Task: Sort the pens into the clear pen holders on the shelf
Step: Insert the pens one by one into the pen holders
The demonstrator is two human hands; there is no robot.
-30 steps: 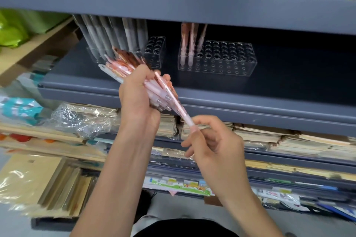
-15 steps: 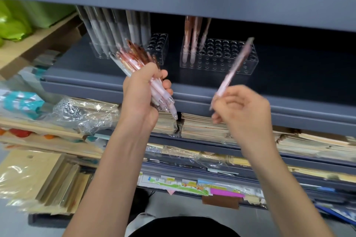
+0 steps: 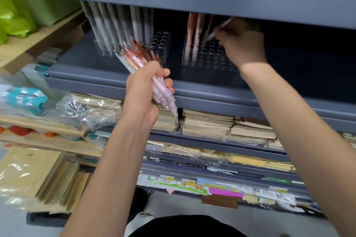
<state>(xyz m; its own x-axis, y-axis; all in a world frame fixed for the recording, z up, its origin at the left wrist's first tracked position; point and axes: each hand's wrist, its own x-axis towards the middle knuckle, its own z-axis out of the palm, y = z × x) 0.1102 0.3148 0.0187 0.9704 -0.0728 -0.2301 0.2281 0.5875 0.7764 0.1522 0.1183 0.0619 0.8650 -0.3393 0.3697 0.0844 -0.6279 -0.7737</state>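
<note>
— Fingers of the right hand (image 3: 243, 44) pinch one pale pink pen (image 3: 218, 30) over the clear perforated pen holder (image 3: 210, 59) on the grey shelf, tip aimed at a hole.

— Its axis?

— Steep, cap up and right. The left hand (image 3: 143, 92) is clenched around the spare bundle of pink pens (image 3: 141, 57), tips down, likely as stock.

Two clear pen holders (image 3: 209, 59) on the shelf. Three pink pens (image 3: 194, 34) standing in the right one, one more pen (image 3: 221, 29) going in. Two hands working. The left holder's grey pens (image 3: 115, 25), too crowded to count.
</note>
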